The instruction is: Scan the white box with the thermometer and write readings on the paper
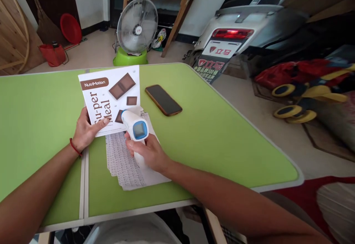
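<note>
My left hand (pixel 90 127) grips the lower left edge of a white NutriMotion box or booklet (pixel 108 98) with chocolate pieces printed on it, its thumb lying across the front. It is held up, tilted, above the green table. In my right hand (pixel 148 151) is a white and blue infrared thermometer (pixel 135 127), fingers wrapped around its handle. The thermometer's nose points at the lower right part of the printed face, and its small screen faces me. Whether the two touch I cannot tell. Under my right hand lie several printed paper sheets (pixel 127 166), fanned out and partly covered.
A dark phone (pixel 163 100) lies on the green folding table (pixel 216 144), right of the papers. Beyond the table stand a fan (pixel 137 26) on a green stool (pixel 130 57) and a white scooter (pixel 233 26). A red basin (pixel 70 28) is at the far left.
</note>
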Tool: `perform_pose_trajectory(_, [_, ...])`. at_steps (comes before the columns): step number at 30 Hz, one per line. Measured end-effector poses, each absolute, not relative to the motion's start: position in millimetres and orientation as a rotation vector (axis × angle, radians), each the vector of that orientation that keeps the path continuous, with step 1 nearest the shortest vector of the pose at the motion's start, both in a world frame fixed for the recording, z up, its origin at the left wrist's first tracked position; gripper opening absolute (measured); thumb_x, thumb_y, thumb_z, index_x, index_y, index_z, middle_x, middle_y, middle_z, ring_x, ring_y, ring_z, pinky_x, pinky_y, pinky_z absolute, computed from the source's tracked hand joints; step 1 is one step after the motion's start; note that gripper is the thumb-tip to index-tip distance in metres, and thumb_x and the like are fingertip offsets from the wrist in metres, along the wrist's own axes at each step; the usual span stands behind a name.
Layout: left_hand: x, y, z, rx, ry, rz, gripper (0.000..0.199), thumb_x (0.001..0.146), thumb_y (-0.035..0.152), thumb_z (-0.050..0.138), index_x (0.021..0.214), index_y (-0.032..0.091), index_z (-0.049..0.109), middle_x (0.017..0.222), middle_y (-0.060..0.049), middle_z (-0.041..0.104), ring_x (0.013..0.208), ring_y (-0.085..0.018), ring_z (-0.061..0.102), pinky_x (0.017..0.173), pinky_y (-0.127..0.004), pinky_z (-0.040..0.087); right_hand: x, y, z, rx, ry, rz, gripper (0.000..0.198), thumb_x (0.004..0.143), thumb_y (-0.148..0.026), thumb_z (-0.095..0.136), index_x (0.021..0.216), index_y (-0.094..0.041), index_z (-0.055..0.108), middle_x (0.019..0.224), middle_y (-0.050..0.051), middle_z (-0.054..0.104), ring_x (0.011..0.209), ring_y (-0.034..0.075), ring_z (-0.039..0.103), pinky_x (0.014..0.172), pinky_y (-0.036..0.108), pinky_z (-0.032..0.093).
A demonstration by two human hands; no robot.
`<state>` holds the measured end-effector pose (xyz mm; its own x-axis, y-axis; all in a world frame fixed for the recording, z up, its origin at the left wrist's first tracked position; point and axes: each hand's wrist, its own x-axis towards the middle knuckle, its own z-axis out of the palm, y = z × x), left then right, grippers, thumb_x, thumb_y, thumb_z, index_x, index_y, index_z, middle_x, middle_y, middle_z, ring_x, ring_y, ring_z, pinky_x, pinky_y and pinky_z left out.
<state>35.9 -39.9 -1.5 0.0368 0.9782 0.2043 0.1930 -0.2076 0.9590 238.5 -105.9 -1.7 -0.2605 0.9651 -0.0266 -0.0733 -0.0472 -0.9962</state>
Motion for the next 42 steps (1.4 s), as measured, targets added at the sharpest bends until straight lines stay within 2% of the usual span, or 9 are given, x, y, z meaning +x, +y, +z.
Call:
perform_pose_trajectory(6, [37.0, -39.9, -2.0, 1.525, 1.172, 1.244, 0.066, 0.063, 0.051, 0.083, 0.109, 0.015, 0.052, 0.113, -0.014, 0.064, 0.105, -0.032, 0.062, 0.087, -0.051, 0.053, 237.7, -107.4, 1.5, -1.064, -1.404, 1.419, 0.018, 0.076, -0.037, 0.060, 0.080, -0.020, 0.055, 0.060, -0.004, 0.052, 0.059, 0.013, 0.048, 0.062, 0.031, 0.040])
perform_pose_trajectory(12, [37.6, -39.9, -1.9, 1.515, 1.168, 1.250, 0.069, 0.061, 0.050, 0.085, 0.110, 0.015, 0.051, 0.114, -0.015, 0.064, 0.110, -0.034, 0.060, 0.091, -0.053, 0.051, 237.5, -107.6, 1.8, -1.048, -1.431, 1.398, 0.017, 0.077, -0.037, 0.059, 0.078, -0.021, 0.055, 0.059, -0.003, 0.051, 0.063, 0.015, 0.050, 0.063, 0.031, 0.040])
perform_pose_trajectory(25, [37.4, -41.7, 2.0, 1.532, 1.176, 1.196, 0.066, 0.063, 0.051, 0.083, 0.110, 0.015, 0.055, 0.113, -0.013, 0.066, 0.108, -0.034, 0.062, 0.093, -0.053, 0.051, 238.8, -108.1, 0.2, -1.067, -1.461, 1.377, 0.020, 0.079, -0.040, 0.059, 0.083, -0.020, 0.056, 0.061, -0.002, 0.052, 0.064, 0.016, 0.050, 0.064, 0.031, 0.040])
perform_pose_trajectory(30, [37.2, -41.1, 1.6, 1.542, 1.173, 1.201, 0.067, 0.061, 0.052, 0.084, 0.110, 0.015, 0.057, 0.112, -0.013, 0.067, 0.110, -0.034, 0.061, 0.094, -0.053, 0.051, 238.2, -107.7, 1.2, -1.003, -1.485, 1.396, 0.018, 0.083, -0.038, 0.055, 0.078, -0.021, 0.054, 0.059, -0.003, 0.051, 0.061, 0.015, 0.049, 0.062, 0.031, 0.040])
perform_pose_trajectory(35, [35.9, -39.5, -1.4, 1.546, 1.123, 1.222, 0.067, 0.064, 0.049, 0.084, 0.114, 0.016, 0.055, 0.117, -0.014, 0.065, 0.111, -0.034, 0.060, 0.096, -0.053, 0.050, 237.9, -106.8, 0.0, -1.031, -1.458, 1.400, 0.019, 0.082, -0.037, 0.056, 0.090, -0.020, 0.056, 0.058, -0.004, 0.050, 0.059, 0.013, 0.047, 0.061, 0.030, 0.041])
perform_pose_trajectory(42, [36.7, -42.8, -0.4, 1.568, 1.102, 1.305, 0.061, 0.068, 0.048, 0.082, 0.113, 0.018, 0.055, 0.115, -0.012, 0.066, 0.105, -0.031, 0.063, 0.090, -0.050, 0.053, 245.2, -101.8, 2.4, -0.998, -1.482, 1.328, 0.022, 0.079, -0.038, 0.060, 0.093, -0.020, 0.057, 0.062, -0.003, 0.053, 0.059, 0.014, 0.048, 0.063, 0.032, 0.043])
